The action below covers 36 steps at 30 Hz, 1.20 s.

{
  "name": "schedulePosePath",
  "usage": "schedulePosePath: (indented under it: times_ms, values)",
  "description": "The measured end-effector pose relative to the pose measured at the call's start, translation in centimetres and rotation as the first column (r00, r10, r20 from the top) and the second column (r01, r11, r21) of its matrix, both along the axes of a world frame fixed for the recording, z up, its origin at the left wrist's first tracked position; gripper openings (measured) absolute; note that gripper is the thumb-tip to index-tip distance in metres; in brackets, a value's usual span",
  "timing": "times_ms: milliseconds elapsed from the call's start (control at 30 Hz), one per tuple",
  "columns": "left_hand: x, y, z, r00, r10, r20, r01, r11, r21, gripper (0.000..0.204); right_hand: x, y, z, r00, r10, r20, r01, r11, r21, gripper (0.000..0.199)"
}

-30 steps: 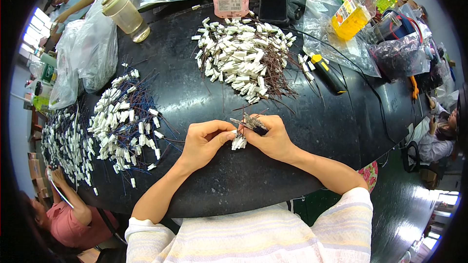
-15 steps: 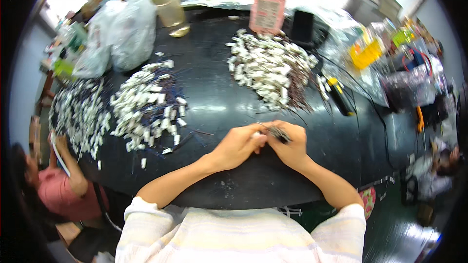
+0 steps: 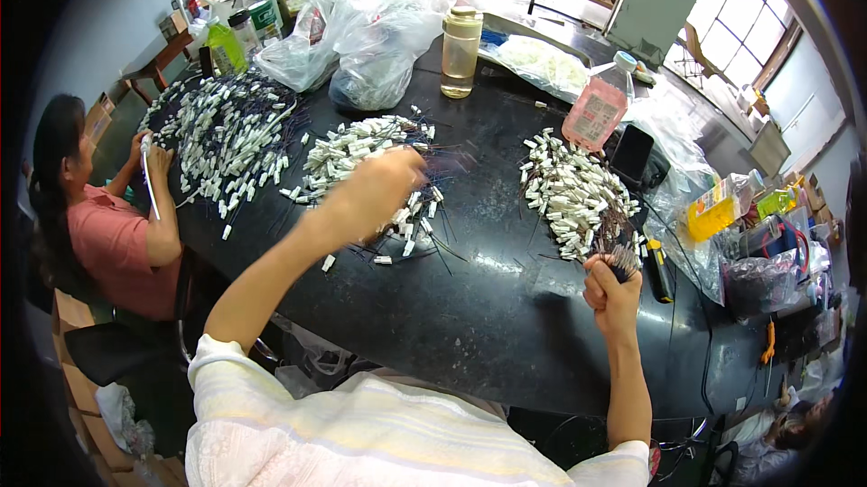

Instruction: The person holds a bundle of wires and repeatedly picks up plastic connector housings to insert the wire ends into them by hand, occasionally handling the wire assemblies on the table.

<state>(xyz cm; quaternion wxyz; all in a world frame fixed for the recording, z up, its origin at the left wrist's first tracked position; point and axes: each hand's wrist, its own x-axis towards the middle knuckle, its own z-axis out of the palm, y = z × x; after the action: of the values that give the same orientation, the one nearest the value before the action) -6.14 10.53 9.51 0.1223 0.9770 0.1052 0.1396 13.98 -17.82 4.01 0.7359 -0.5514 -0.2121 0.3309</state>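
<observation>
Three heaps of small white connectors with dark wire tails are lying across the big black glossy table [image 3: 488, 324], and that table is the landmark for everything. The largest heap [image 3: 226, 139] is spreading at the table's far left, in front of a seated person in a pink top [image 3: 108, 238]. The middle heap [image 3: 361, 162] is sitting near the table's centre, and the third heap [image 3: 569, 193] is lying toward its right side. Crinkly clear plastic bags [image 3: 361, 44] are bulging along the far edge, beside a tall amber bottle [image 3: 461, 49] and a pink-tinted bottle [image 3: 596, 107].

The left hand [image 3: 379, 189] is stretching out over the middle heap, motion-blurred, so whether its fingers are spread or curled I cannot tell; it is plainly the nearer hand to that pile, with the connectors lying right beneath and just beyond its fingertips. The right hand [image 3: 610, 284] is hovering above the table's right part, fingers clenched around a bundle of wired pieces [image 3: 621, 257]. The bundle is standing roughly upright, its long axis pointing away from the wearer, thin dark wire ends fanning out like a brush above the fist, just short of the third heap's near edge. The connectors look like hard, blocky plastic; the wires look fine and springy.
</observation>
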Motion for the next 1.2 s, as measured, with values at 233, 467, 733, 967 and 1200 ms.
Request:
schedulePosePath:
  times_ms: [233, 467, 733, 967, 1200]
  values:
    - [-1.0, 7.6, -5.5, 0.979, 0.181, 0.092, -0.201, 0.932, 0.301, 0.04, 0.3, 0.2, 1.1, 0.995, 0.104, -0.004, -0.104, 0.994, -0.014, 0.016]
    - [-0.5, 6.1, -2.8, 0.909, 0.391, -0.148, -0.352, 0.907, 0.233, 0.055, 1.9, -2.8, -0.2, 0.983, -0.178, -0.042, 0.174, 0.981, -0.085, 0.011]
    - [13.1, -5.9, -1.8, 0.894, -0.366, 0.258, 0.315, 0.923, 0.221, 0.052, 5.0, -2.6, -1.3, 0.844, -0.515, 0.15, 0.512, 0.857, 0.061, 0.008]
    - [26.4, -9.0, -5.3, 0.912, -0.386, -0.136, 0.381, 0.922, -0.066, 0.06, 7.0, -0.6, -4.7, 0.726, -0.579, 0.372, 0.596, 0.799, 0.081, 0.008]
    - [24.5, -9.5, -7.2, 0.977, -0.214, -0.022, 0.208, 0.967, -0.144, 0.057, 6.9, 0.3, -5.7, 0.654, -0.452, 0.607, 0.613, 0.786, -0.075, 0.012]
